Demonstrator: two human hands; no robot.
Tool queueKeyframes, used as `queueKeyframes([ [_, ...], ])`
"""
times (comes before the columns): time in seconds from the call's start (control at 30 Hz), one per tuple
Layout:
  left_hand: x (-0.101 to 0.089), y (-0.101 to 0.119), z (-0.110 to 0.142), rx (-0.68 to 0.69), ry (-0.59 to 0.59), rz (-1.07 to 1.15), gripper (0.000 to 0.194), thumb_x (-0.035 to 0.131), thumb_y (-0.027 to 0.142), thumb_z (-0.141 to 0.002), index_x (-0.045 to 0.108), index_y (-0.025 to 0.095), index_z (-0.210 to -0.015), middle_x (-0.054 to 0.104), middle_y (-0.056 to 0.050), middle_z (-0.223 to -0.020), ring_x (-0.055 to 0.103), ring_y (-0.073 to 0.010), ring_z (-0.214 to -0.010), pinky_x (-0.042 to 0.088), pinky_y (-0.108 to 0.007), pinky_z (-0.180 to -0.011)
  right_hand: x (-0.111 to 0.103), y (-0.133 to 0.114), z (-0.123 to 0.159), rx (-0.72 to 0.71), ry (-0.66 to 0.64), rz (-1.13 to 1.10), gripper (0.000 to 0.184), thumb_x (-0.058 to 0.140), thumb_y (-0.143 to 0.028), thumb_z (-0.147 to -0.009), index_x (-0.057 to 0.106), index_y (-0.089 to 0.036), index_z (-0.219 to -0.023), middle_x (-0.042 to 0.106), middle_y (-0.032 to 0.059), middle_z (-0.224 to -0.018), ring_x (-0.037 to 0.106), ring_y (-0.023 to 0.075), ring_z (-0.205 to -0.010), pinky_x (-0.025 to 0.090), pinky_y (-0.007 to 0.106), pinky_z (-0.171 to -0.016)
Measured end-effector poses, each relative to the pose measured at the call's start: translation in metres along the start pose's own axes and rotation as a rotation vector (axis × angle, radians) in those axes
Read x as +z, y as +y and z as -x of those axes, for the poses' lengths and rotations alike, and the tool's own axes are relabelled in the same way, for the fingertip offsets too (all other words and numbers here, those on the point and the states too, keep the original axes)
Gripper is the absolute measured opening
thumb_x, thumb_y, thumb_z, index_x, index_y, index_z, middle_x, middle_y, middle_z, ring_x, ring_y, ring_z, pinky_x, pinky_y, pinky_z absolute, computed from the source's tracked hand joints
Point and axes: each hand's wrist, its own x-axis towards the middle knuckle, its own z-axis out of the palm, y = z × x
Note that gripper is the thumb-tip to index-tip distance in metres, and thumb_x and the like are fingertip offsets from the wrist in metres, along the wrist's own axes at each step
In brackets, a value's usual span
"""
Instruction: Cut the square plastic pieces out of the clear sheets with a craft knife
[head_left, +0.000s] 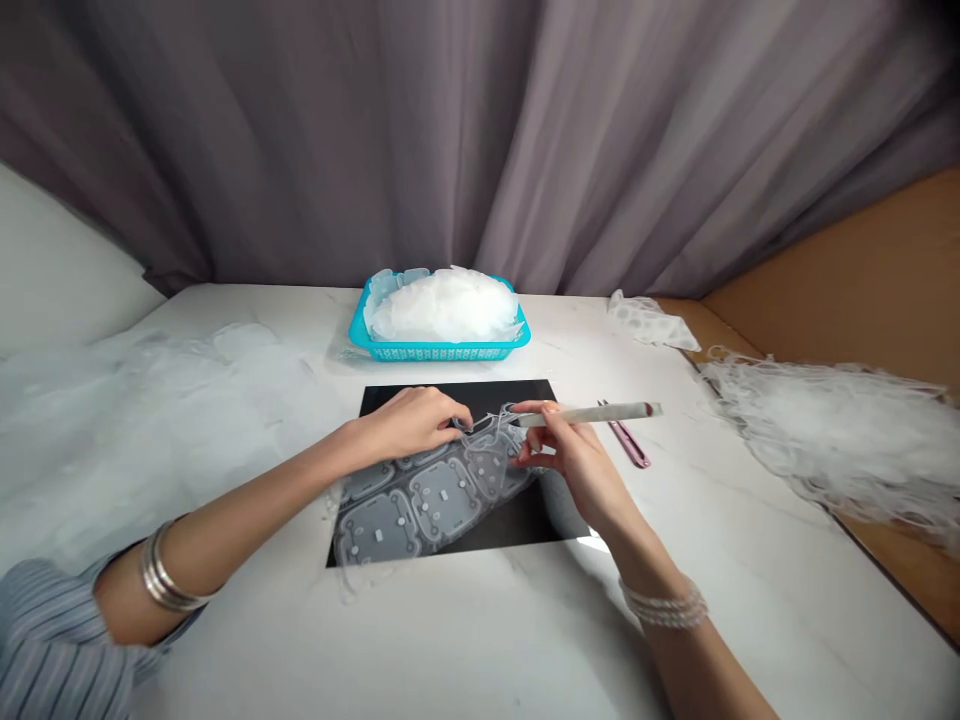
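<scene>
A translucent moulded sheet (444, 498), marked out in several rounded panels, lies at a slant over a black mat (517, 525). At its far edge my left hand (420, 420) is closed, thumb and fingers pinching thin clear material there. My right hand (574, 455) grips a pale, pen-like tool (611, 412) with a dark red end pointing right. The tool's other end is by the sheet's far right part, where its tip is hard to make out. Loose clear strips show between the two hands.
Behind the mat stands a turquoise basket (450, 352) heaped with translucent pieces. A pink cutter (630, 445) lies right of my right hand. Clear sheets (150, 430) pile up at left, tangled clear strips (847, 430) at right. A whitish perforated piece (652, 325) sits at the back right.
</scene>
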Motion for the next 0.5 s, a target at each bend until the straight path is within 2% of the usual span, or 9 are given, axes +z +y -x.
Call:
queueKeyframes([
  [0.07,0.002,-0.004,-0.014,-0.039,0.052,0.026,0.009,0.069,0.024,-0.076,0.076,0.02,-0.079,0.069,-0.003,-0.062,0.063,-0.0202,-0.061,0.044,-0.029,-0.065,-0.001,0.0,0.0,-0.009,-0.005,-0.01,0.034,0.057,-0.05,-0.091,0.069,-0.02,-0.099,0.049,-0.0029,-0.066,0.057,0.0161,-0.064,0.055,0.036,-0.068],
  [0.13,0.004,-0.009,-0.025,-0.105,0.127,0.076,0.022,0.059,0.03,-0.086,0.074,0.015,-0.091,0.067,-0.005,-0.059,0.063,-0.0198,-0.055,0.045,-0.029,-0.058,-0.002,0.0,0.0,-0.028,-0.006,-0.015,0.034,0.054,-0.05,-0.092,0.068,-0.02,-0.1,0.05,-0.0026,-0.067,0.057,0.016,-0.065,0.055,0.037,-0.07],
  [0.2,0.006,-0.014,-0.035,-0.158,0.178,0.143,0.035,0.048,0.033,-0.094,0.067,0.011,-0.113,0.073,-0.011,-0.075,0.068,-0.0206,-0.06,0.048,-0.028,-0.055,-0.003,-0.001,0.001,-0.047,-0.002,-0.012,0.035,0.052,-0.05,-0.094,0.068,-0.019,-0.101,0.05,-0.0021,-0.069,0.057,0.0158,-0.066,0.055,0.036,-0.072],
  [0.3,0.009,-0.018,-0.039,-0.178,0.183,0.208,0.047,0.043,0.031,-0.096,0.049,0.012,-0.139,0.072,-0.019,-0.113,0.074,-0.0211,-0.084,0.055,-0.027,-0.063,-0.003,0.001,0.001,-0.084,0.016,0.002,0.036,0.051,-0.05,-0.095,0.069,-0.02,-0.104,0.05,-0.0012,-0.073,0.057,0.0156,-0.07,0.056,0.034,-0.071],
  [0.4,0.008,-0.018,-0.025,-0.176,0.186,0.178,0.051,0.043,0.027,-0.096,0.044,0.014,-0.146,0.067,-0.018,-0.127,0.072,-0.022,-0.099,0.059,-0.03,-0.073,-0.001,0.005,0.002,-0.138,0.049,0.053,0.036,0.053,-0.05,-0.094,0.071,-0.021,-0.106,0.053,0.0009,-0.08,0.057,0.0165,-0.076,0.058,0.033,-0.07],
  [0.5,0.0,-0.018,0.016,-0.176,0.206,0.075,0.042,0.044,0.028,-0.096,0.06,0.015,-0.133,0.069,-0.015,-0.124,0.069,-0.0264,-0.108,0.056,-0.041,-0.092,0.007,0.013,0.001,-0.193,0.074,0.151,0.037,0.055,-0.05,-0.094,0.072,-0.02,-0.105,0.063,0.0042,-0.088,0.061,0.0181,-0.08,0.058,0.037,-0.076],
])
